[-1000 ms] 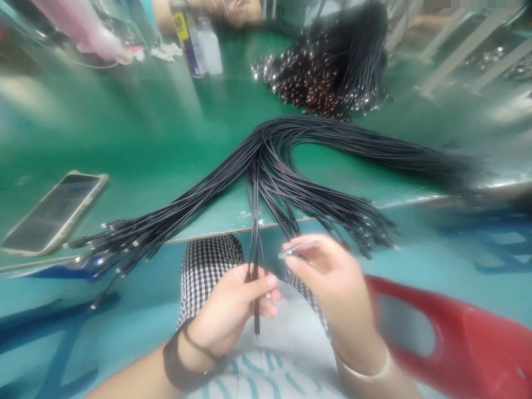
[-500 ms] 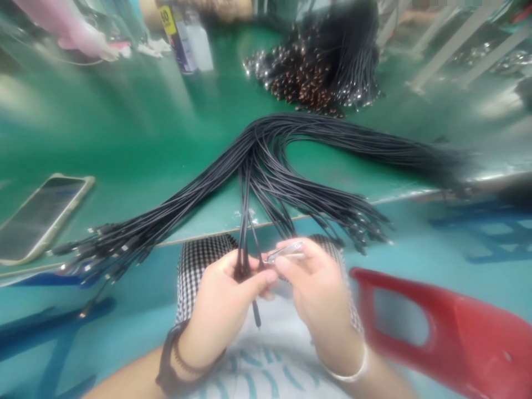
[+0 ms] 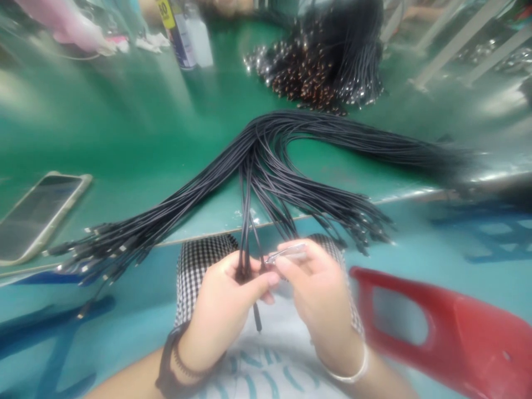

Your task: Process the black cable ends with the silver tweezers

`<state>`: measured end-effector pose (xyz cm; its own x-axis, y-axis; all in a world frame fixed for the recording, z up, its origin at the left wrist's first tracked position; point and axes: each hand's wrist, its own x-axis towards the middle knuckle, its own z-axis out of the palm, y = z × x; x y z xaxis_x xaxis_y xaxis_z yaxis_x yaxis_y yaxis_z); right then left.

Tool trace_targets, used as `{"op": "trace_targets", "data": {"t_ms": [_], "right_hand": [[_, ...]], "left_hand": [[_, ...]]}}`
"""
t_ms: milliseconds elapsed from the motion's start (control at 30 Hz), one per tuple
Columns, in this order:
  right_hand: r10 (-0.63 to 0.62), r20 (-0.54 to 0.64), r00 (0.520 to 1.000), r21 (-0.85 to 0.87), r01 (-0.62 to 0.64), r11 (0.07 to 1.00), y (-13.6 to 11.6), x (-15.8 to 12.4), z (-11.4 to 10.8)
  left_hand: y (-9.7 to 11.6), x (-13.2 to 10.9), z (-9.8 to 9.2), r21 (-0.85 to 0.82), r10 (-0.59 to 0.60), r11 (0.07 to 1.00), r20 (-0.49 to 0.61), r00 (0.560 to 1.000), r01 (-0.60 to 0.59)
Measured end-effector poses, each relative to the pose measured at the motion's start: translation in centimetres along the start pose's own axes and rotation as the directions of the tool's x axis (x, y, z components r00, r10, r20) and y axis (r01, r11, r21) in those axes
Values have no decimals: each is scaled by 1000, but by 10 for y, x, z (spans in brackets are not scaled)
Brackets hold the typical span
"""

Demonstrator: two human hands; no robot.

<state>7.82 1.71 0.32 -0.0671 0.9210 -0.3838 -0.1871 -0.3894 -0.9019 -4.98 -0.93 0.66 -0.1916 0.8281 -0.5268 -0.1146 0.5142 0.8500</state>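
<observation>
Several black cables (image 3: 246,221) run down from a large bundle into my left hand (image 3: 230,293), which is closed around them. One cable end (image 3: 257,317) pokes out below its fingers. My right hand (image 3: 318,288) grips a silver nail clipper (image 3: 286,253), its jaws touching or very near a cable by my left fingertips. What lies between the jaws is too small to make out. The rest of the cable bundle (image 3: 270,130) arches over the table edge, with connector ends fanned to the left (image 3: 103,246) and to the right.
A phone (image 3: 41,213) lies on the green table (image 3: 103,144) at the left. Farther back stand a spray can (image 3: 178,36) and a heap of cables (image 3: 324,61). A red plastic stool (image 3: 465,327) is at my right. Another person's pink sleeve (image 3: 62,22) shows top left.
Both hands keep nearly the same position, with the clipper still at the cable. The view has shifted very slightly.
</observation>
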Motion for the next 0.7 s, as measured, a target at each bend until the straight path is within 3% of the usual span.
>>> {"op": "trace_targets", "data": {"t_ms": [267,400,700], "right_hand": [[24,-5,1000,124,-23,992,9,3,-6],[44,23,999,108,-46,993,9,3,-5],[51,95,994,210,-70,975,11,4,-2]], "left_hand": [[-19,5,-2,-219,-83,971,88,993,100],[-14,2,-4,-176,-40,983,88,995,55],[-12,-1,-10,-84,86,994,205,975,-70]]}}
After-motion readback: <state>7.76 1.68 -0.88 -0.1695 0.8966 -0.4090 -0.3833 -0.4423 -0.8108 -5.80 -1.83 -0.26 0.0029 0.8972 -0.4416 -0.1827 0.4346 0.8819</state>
